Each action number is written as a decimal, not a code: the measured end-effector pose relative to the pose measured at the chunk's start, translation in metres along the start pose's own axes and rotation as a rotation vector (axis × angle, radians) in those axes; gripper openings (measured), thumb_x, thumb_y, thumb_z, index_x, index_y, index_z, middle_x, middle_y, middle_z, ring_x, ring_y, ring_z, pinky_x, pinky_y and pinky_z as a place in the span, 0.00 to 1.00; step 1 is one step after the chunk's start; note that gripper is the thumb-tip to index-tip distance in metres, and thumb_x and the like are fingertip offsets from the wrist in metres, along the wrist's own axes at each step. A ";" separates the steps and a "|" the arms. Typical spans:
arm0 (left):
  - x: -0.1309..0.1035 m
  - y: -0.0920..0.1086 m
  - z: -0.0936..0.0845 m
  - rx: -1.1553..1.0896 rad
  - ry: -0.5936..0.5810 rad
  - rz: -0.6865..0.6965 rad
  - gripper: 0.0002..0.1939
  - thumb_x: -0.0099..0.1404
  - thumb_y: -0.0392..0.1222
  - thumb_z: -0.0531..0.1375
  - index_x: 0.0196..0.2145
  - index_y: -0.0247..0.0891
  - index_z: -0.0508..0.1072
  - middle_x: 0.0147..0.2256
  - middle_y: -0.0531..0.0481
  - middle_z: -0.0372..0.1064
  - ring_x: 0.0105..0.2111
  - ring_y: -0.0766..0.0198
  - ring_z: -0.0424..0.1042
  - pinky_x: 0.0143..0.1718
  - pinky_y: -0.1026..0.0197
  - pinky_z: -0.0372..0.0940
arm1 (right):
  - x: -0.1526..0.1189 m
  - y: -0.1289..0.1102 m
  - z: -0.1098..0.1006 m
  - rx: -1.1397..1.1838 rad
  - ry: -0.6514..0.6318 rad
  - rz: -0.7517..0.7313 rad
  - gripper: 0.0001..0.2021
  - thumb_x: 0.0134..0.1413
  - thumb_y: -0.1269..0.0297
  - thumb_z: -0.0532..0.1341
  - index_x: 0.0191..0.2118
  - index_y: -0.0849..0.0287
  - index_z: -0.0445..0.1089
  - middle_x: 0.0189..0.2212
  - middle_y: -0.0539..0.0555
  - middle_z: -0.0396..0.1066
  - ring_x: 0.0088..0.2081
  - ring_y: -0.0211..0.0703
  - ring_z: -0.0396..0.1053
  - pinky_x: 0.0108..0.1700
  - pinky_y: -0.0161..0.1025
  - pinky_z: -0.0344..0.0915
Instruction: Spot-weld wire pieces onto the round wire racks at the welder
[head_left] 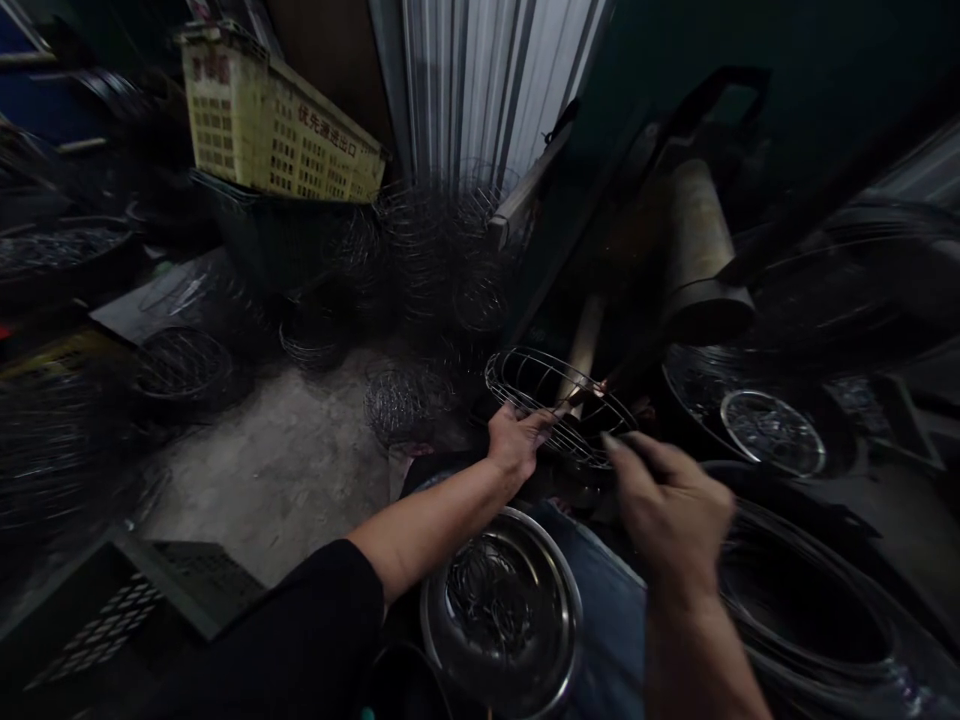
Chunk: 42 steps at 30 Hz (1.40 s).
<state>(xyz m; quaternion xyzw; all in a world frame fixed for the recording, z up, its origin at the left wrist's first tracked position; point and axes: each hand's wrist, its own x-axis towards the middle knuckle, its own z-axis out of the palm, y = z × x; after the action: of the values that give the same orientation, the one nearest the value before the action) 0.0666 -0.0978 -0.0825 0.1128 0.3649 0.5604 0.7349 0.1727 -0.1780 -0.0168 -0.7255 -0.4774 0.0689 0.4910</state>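
Note:
My left hand [516, 440] is closed on the near-left rim of a round wire basket [525, 365], which tilts in front of me. The basket sits about the end of a machine part, where a small reddish-orange spot shows. Just right of the basket, my right hand [671, 505] is slightly blurred, its thumb and curled fingers pinched together. What lies in that pinch, if anything, I cannot make out. Below my hands, a shiny metal bowl [566, 570] holds many small bent wire pieces [491, 600].
Wire baskets [416, 250] stand stacked at the back, with another bundle [394, 400] on the concrete floor [300, 450]. A yellow crate [285, 125] rests on a dark bin. At right are a metal cylinder [701, 235] and wire coils [810, 580]. A green crate [180, 580] is lower left.

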 end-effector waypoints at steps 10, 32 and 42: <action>-0.008 -0.003 -0.002 -0.004 -0.022 0.012 0.24 0.39 0.30 0.70 0.32 0.39 0.64 0.29 0.55 0.70 0.33 0.65 0.71 0.42 0.60 0.65 | -0.017 -0.004 0.057 -0.312 0.138 -0.128 0.15 0.57 0.59 0.55 0.36 0.60 0.77 0.30 0.60 0.74 0.35 0.52 0.70 0.35 0.41 0.59; 0.001 -0.016 0.006 -0.100 0.007 -0.095 0.21 0.39 0.31 0.69 0.30 0.38 0.65 0.25 0.54 0.69 0.28 0.66 0.69 0.37 0.60 0.63 | 0.001 -0.009 0.059 -0.488 0.104 -0.291 0.13 0.56 0.65 0.54 0.38 0.61 0.76 0.30 0.59 0.73 0.34 0.50 0.68 0.32 0.42 0.56; -0.002 -0.016 0.009 -0.088 0.090 -0.122 0.16 0.42 0.29 0.67 0.26 0.37 0.65 0.23 0.53 0.69 0.27 0.66 0.68 0.36 0.61 0.64 | 0.007 -0.004 0.057 -0.489 0.092 -0.307 0.15 0.54 0.65 0.54 0.38 0.63 0.77 0.32 0.61 0.75 0.35 0.52 0.70 0.34 0.42 0.58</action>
<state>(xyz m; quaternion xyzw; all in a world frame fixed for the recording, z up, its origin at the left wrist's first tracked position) 0.0843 -0.1029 -0.0840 0.0325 0.3789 0.5346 0.7547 0.1410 -0.1354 -0.0401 -0.7438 -0.5613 -0.1565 0.3273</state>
